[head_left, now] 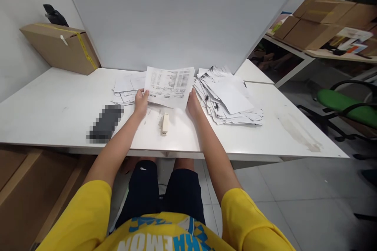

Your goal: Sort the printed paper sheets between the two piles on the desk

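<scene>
A printed sheet of paper (pixel 169 84) is held up above the white desk, tilted toward me, its print upside down. My left hand (pixel 141 101) grips its left edge, thumb on the front. At the opposite edge my right hand (pixel 193 102) is closed on the same sheet. Below the sheet a cream-coloured stapler (pixel 165 124) lies on the desk. A large messy pile of papers (pixel 232 100) rests right of my right hand. Behind my left hand lies a smaller stack of papers (pixel 127 86), partly covered by the held sheet.
A dark pixelated flat object (pixel 106 123) lies on the desk (pixel 53 106) at left. A cardboard box (pixel 61 47) stands at the back left against the grey partition (pixel 176 15). To the right are more cardboard boxes (pixel 318 21) on another table and a green chair (pixel 347 104).
</scene>
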Motion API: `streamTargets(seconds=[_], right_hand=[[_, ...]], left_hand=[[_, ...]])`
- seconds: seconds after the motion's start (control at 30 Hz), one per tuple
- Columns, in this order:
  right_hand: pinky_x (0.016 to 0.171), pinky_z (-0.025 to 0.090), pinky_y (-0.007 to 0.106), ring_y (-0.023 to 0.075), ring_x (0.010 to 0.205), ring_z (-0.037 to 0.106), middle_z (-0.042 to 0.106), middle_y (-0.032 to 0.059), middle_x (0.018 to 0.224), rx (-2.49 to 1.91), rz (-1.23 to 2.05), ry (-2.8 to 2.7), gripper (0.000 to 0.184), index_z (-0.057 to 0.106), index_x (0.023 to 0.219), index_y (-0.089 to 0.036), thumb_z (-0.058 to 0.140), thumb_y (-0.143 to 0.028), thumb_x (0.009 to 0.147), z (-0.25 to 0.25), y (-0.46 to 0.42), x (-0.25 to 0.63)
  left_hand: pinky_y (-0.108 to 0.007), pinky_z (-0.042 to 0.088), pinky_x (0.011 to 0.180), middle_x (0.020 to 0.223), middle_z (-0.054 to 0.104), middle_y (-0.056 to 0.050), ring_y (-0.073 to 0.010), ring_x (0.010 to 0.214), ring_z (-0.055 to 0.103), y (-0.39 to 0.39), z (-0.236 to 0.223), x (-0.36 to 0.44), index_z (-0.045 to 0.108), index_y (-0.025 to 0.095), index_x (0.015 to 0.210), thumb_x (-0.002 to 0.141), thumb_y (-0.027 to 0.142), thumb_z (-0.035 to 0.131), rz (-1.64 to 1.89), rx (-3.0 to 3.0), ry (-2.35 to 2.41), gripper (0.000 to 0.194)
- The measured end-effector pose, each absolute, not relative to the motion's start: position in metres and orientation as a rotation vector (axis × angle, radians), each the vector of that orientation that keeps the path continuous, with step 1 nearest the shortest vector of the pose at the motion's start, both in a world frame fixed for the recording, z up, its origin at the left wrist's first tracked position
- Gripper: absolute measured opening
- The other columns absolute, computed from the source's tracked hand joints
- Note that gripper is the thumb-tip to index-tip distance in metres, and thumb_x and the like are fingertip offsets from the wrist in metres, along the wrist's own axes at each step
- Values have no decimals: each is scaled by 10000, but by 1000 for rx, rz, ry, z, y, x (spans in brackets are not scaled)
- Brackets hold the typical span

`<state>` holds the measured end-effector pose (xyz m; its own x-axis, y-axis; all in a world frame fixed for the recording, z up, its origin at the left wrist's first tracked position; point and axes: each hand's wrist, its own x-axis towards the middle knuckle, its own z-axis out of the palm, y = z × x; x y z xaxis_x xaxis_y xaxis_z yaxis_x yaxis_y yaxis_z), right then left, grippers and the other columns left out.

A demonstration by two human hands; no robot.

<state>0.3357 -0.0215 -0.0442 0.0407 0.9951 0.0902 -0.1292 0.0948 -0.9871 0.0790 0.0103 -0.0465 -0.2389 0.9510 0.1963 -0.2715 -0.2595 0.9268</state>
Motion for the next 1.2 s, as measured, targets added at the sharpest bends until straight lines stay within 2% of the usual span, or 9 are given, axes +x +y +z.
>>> streamTargets(seconds=[0.13,0.3,0.47,0.63,0.77,0.87,1.03,1.13,1.2], right_hand=[[1055,521,484,311,1254,625,752,94,1116,-843,1274,-1013,782,670,1156,-249,412,-890,790,-38,-34,336],[1011,535,446,284,1174,663,771,55,1074,-990,1057,-953,468,676,1060,-252,786,-485,669,-41,-48,342],[956,532,366,244,1195,631,741,64,1133,-1128,768,-1003,387,650,1044,-243,684,-474,735,-36,-59,344],[895,527,337,225,1118,632,727,58,1068,-1236,763,-1113,374,628,1001,-254,702,-483,715,-34,-74,341],[874,522,328,220,1061,638,719,55,1011,-1292,650,-1066,374,644,993,-241,609,-535,764,-33,-92,342],[912,529,343,224,1080,644,728,59,1006,-1228,626,-1020,471,654,1083,-237,561,-586,780,-32,-131,354],[930,565,415,270,1125,682,752,78,1101,-1196,901,-947,483,683,1136,-274,652,-534,731,-49,-250,378],[918,577,433,297,1091,704,768,87,1079,-1334,949,-851,450,707,1088,-276,701,-491,693,-65,-309,379],[914,579,434,303,1059,714,777,86,1069,-1412,990,-823,431,718,1055,-265,736,-438,660,-70,-327,375]], left_hand=[[-331,607,797,918,704,-19,-194,889,720,-1,-51,89,494,240,1004,836,444,762,1502,1064,944,377],[-372,555,1009,1146,709,-48,-204,1118,688,-16,-48,94,535,240,1082,777,310,779,1232,1347,949,397],[-377,517,1069,1202,721,-82,-218,1167,684,-23,-42,94,562,233,1114,745,322,780,1261,1408,891,437],[-363,504,1068,1182,729,-81,-223,1169,677,-30,-38,97,611,228,1070,732,335,804,1347,1451,987,404],[-332,541,951,1044,729,-68,-194,1024,698,-41,-36,95,598,222,1054,864,414,669,1312,1457,1059,279],[-334,541,930,1064,725,-73,-194,1009,707,-57,-35,91,617,237,1135,920,483,585,1234,1530,1041,328],[-416,468,1108,1375,659,-116,-308,1314,596,-88,-29,90,713,275,1171,835,539,691,813,1883,948,428],[-468,341,1228,1565,511,-89,-355,1507,383,-97,-25,93,765,289,1090,810,502,733,687,2024,959,353],[-496,288,1256,1583,493,-75,-352,1525,354,-97,-25,96,767,291,1066,820,466,731,689,2031,968,304]])
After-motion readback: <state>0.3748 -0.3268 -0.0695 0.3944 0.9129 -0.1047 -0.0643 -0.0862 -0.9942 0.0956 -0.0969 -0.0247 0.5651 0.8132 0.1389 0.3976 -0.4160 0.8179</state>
